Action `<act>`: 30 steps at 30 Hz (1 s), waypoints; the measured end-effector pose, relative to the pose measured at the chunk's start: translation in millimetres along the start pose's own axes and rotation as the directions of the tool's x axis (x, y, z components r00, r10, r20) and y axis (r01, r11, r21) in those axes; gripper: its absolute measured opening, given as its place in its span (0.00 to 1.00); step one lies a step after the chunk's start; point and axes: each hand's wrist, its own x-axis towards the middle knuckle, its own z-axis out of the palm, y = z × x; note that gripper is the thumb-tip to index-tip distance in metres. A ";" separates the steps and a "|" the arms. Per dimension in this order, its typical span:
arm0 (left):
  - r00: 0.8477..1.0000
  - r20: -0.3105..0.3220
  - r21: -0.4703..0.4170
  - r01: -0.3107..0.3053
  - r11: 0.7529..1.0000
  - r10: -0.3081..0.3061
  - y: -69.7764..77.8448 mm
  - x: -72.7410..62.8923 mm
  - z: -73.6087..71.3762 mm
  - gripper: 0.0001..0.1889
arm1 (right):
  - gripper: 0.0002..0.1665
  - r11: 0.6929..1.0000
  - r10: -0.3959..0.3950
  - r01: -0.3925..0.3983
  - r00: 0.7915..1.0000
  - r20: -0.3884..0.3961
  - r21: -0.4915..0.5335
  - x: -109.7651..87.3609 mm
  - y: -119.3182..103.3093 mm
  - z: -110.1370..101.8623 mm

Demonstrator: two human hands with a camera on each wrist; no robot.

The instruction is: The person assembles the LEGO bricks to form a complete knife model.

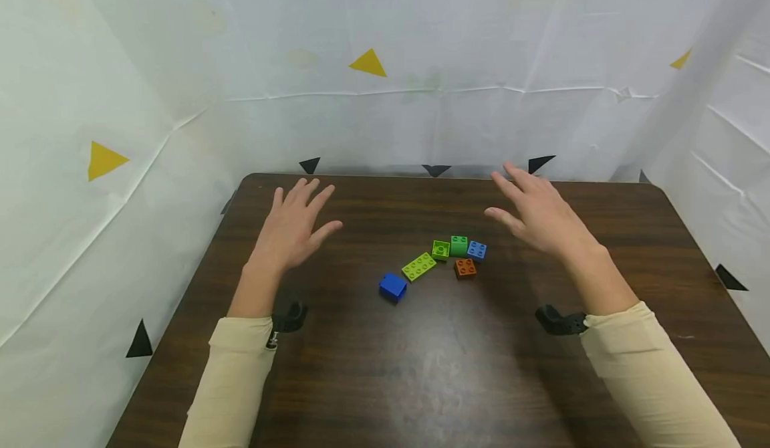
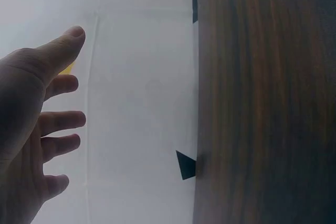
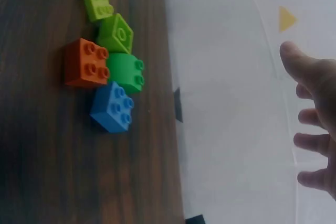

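Several toy building bricks lie grouped on the table between the two hands. In the head view I see a dark blue brick (image 1: 393, 287), a long lime brick (image 1: 418, 267), a small lime brick (image 1: 441, 250) showing its hollow side, a green brick (image 1: 459, 245), a light blue brick (image 1: 477, 251) and an orange-brown brick (image 1: 465, 268). My left hand (image 1: 290, 229) hovers left of them, fingers spread, holding nothing. To their right, my right hand (image 1: 541, 212) is raised with fingers extended, also holding nothing. The right wrist view shows the orange-brown brick (image 3: 86, 63) beside the green one (image 3: 125, 72).
The dark wood-grain table (image 1: 361, 368) has rounded far corners. White sheeting (image 1: 451, 33) with yellow and black triangles surrounds its back and sides. A black wrist strap with a camera (image 1: 559, 321) sits on the right wrist, another (image 1: 290, 318) on the left.
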 end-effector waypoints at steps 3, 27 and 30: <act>1.000 -0.003 -0.001 -0.001 1.000 0.001 1.1 -1.8 3.8 0.37 | 0.41 0.999 -0.025 0.025 1.000 0.006 0.023 1.6 -4.4 7.0; 0.960 0.263 -0.221 0.154 0.963 -0.093 69.0 -25.1 80.0 0.26 | 0.27 0.921 -0.385 0.389 0.919 0.091 -0.028 22.5 -62.0 117.5; 0.956 0.276 -0.199 0.158 0.967 -0.100 77.6 -26.5 84.7 0.28 | 0.26 0.910 -0.407 0.412 0.908 0.102 -0.039 26.4 -65.4 124.7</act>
